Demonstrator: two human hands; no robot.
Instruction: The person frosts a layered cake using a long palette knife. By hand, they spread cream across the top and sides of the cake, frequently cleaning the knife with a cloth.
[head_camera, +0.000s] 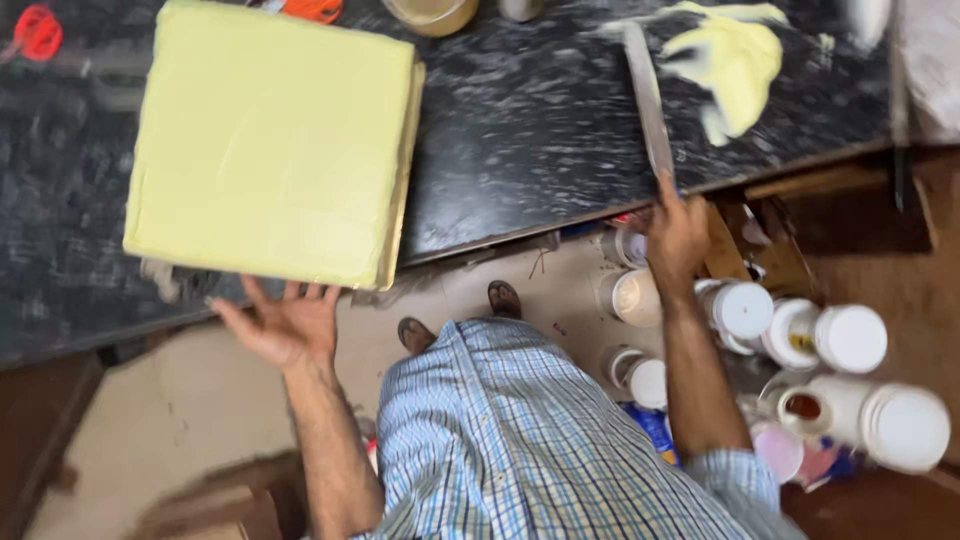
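A large square cake covered in smooth pale yellow icing (270, 140) sits on a gold board at the near edge of a black marbled counter (510, 130). My left hand (283, 322) is palm up with fingers spread, under the cake's near edge. My right hand (676, 232) grips the handle end of a long flat metal spatula (647, 95), whose blade lies across the counter. A heap of pale yellow icing (730, 62) is smeared on the counter just right of the blade.
Several white-lidded plastic jars (850, 338) stand on a low shelf under the counter at the right. A glass bowl (432, 14) and red-handled tools (38, 30) sit along the counter's far side. My sandalled feet (503, 297) are on the beige floor.
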